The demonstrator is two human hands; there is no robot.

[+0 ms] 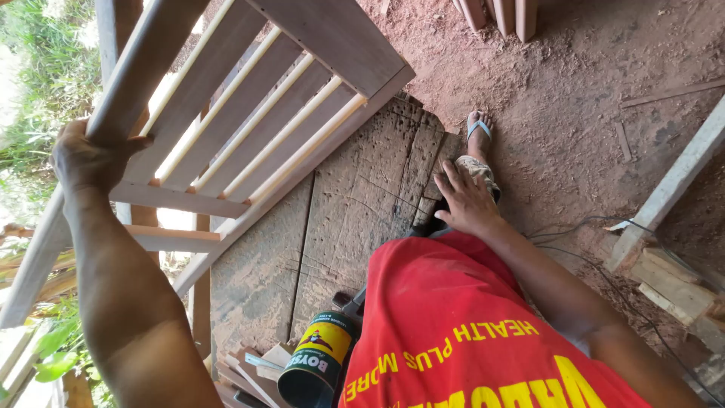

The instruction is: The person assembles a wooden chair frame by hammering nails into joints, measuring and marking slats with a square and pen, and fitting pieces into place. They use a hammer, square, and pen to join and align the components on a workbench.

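left hand (pixel 91 159) grips slatted frame (pixel 249 113) rail | right hand (pixel 468 200) open (on knee)

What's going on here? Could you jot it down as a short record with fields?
place: dirt floor with a worn plank bench
left hand: gripping a rail of a slatted wooden frame
right hand: resting flat on the knee, holding nothing
frame: tilted, lower edge on the bench
near the body: green and yellow can beside wood offcuts
foot: in a sandal on the dirt
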